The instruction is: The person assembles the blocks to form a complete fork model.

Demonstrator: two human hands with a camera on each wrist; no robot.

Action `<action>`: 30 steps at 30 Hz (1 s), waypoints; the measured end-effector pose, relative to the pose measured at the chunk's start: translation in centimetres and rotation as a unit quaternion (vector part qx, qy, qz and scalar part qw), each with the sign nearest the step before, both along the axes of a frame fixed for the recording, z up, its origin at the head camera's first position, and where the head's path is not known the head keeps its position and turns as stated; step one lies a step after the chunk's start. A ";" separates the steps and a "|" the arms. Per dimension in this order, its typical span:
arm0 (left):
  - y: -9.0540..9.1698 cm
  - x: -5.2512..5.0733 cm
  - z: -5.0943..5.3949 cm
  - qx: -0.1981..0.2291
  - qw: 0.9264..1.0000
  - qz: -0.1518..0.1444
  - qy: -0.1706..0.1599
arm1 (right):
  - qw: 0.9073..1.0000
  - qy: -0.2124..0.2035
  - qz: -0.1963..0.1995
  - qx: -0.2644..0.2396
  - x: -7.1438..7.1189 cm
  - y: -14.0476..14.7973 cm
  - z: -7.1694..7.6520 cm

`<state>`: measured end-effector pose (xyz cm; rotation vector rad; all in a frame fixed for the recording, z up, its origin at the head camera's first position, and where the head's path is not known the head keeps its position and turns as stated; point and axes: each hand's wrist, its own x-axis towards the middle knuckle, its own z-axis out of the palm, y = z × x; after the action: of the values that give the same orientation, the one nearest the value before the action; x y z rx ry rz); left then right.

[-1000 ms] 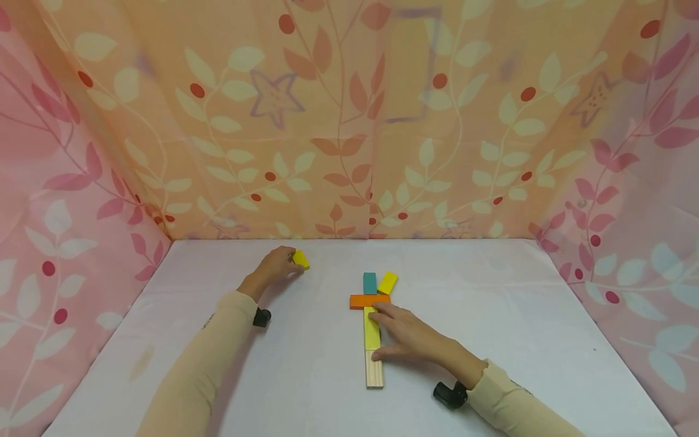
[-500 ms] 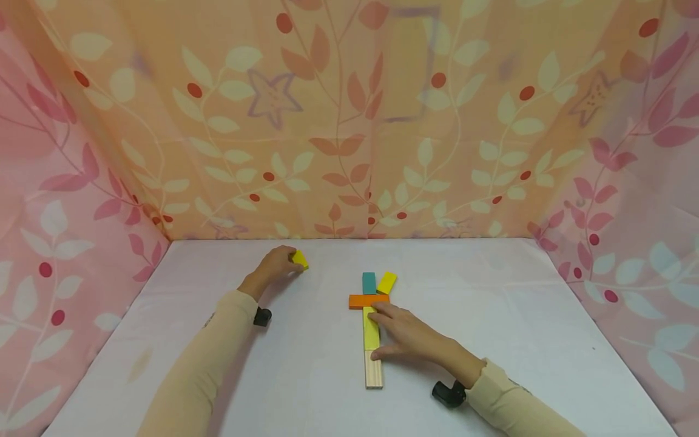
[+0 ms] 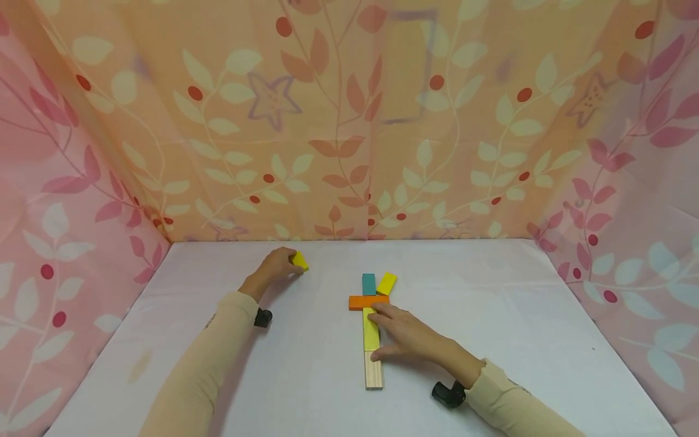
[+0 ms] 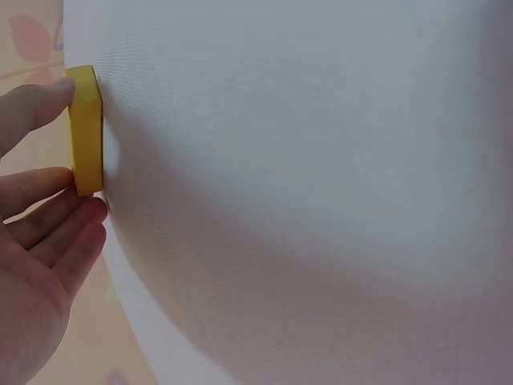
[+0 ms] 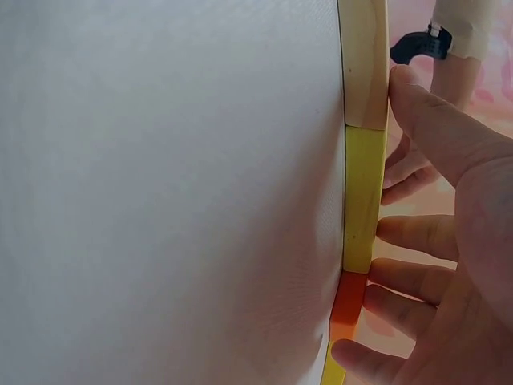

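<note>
At the back left of the table, my left hand [image 3: 276, 265] pinches a small yellow block [image 4: 86, 132] by its ends between thumb and fingers, at the cloth. My right hand [image 3: 412, 335] rests with spread fingers on a row of flat wooden blocks. Its thumb touches the plain wood block [image 3: 374, 371], and its fingers lie over the long yellow block [image 3: 371, 331] and the orange block [image 3: 360, 302], which lies crosswise at the far end. Beyond the orange block are a teal block [image 3: 368, 284] and a tilted yellow block [image 3: 387, 283].
A white cloth [image 3: 306, 376] covers the table. Patterned fabric [image 3: 349, 145] hangs behind it and at both sides. Black wrist cameras [image 3: 449, 394] sit below both wrists.
</note>
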<state>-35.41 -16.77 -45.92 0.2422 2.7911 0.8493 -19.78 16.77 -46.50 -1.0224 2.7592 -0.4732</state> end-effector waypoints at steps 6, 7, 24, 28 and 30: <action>0.0 -0.1 -0.2 0.008 1.000 0.002 0.003 | 1.000 -0.001 -0.004 0.003 -0.1 0.1 -0.2; 0.1 -0.2 -0.2 0.008 1.000 0.002 0.003 | 1.000 -0.003 -0.004 0.003 -0.1 0.1 -0.2; 0.2 -0.3 -0.3 -0.008 1.000 0.004 0.007 | 1.000 -0.014 -0.010 0.004 0.0 -0.1 0.2; 0.2 -0.2 -0.2 -0.008 1.000 -0.002 0.014 | 1.000 -0.015 -0.012 0.004 0.0 -0.1 0.2; 0.2 -0.2 -0.2 -0.009 1.000 -0.005 0.017 | 1.000 -0.013 -0.011 0.003 0.0 -0.1 0.2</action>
<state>-35.61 -16.54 -46.10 0.2704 2.8241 0.8251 -19.76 16.65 -46.28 -0.9778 2.7512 -0.4789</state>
